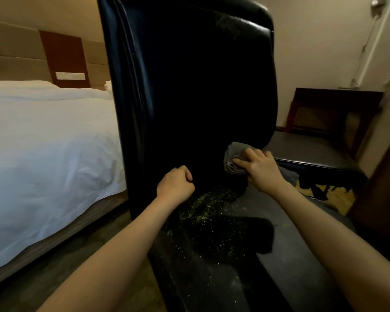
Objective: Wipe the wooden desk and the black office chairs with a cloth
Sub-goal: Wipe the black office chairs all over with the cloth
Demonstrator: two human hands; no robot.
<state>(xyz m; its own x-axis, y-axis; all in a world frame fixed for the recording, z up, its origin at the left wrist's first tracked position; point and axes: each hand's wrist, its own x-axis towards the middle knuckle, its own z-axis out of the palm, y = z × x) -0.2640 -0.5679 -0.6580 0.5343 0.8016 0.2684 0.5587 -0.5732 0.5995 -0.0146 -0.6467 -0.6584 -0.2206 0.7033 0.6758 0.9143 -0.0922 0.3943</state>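
fingers (249, 153) of the right hand (260, 170) curl over a bunched grey cloth (233, 152), grasping it and pressing it low on the back of the black office chair (189, 86), likely to rub that corner. the left hand (175, 183) sits clenched, apparently empty, against the chair, probably steadying it. pale specks (203, 199) litter the seat (291, 255) just below the cloth.

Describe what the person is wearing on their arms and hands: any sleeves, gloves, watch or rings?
Nothing worn shows. The left forearm and right forearm are bare down to the frame's edge, no sleeve in view. The left hand and right hand are ungloved; no watch, bracelet or ring shows on the sides facing the camera.
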